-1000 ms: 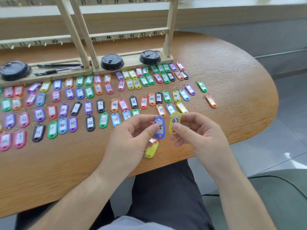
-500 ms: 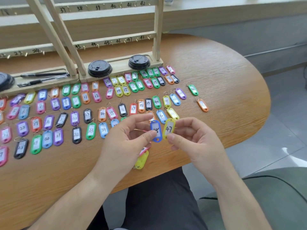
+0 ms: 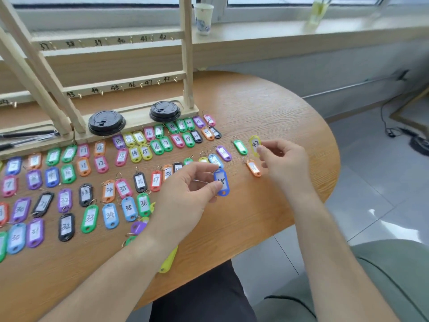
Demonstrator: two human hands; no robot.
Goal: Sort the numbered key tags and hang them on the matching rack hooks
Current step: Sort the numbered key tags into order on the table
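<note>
Head view: left hand (image 3: 185,194) pinches blue tag (image 3: 221,182) just above table (image 3: 267,108). Right hand (image 3: 282,159) pinches yellow tag marked 47 (image 3: 255,145) beside green tag (image 3: 240,147) (rack (image 3: 186,73) behind, hooks numbered).

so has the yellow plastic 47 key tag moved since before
Yes: the yellow plastic 47 key tag, in the right hand, went rightward, now beside the rightmost green plastic tag.

An office-like room, with wooden table (image 3: 267,105), window sill (image 3: 278,31), tiled floor (image 3: 371,187)
</note>
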